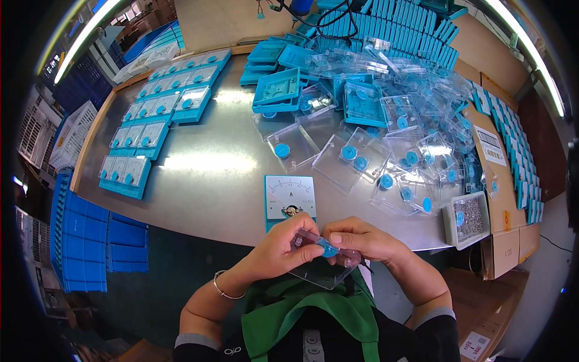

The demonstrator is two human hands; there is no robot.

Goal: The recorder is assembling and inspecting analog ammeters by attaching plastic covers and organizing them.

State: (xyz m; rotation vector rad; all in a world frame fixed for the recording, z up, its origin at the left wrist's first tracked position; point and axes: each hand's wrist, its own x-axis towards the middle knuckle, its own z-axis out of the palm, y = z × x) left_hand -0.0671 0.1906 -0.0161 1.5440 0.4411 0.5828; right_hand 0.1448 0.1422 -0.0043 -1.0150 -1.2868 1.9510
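Between my two hands, just off the table's front edge, I hold a clear plastic meter cover (322, 275) with a round blue knob (328, 247). My left hand (288, 246) grips its left side, thumb against the knob. My right hand (365, 239) pinches the cover's right part, the thumb also at the knob. Right beyond my hands lies an ammeter (291, 192) with a white dial and a blue base. Its small brass-coloured mechanism shows at the dial's lower middle, and my left hand hides part of the base.
Assembled meters (125, 172) stand in rows at the left. Loose clear covers (353, 154) heap at the right, with blue bases (276, 90) behind. A white bin of small metal parts (469, 220) sits at the right edge beside a cardboard box (503, 208). Blue crates (81, 235) stand lower left.
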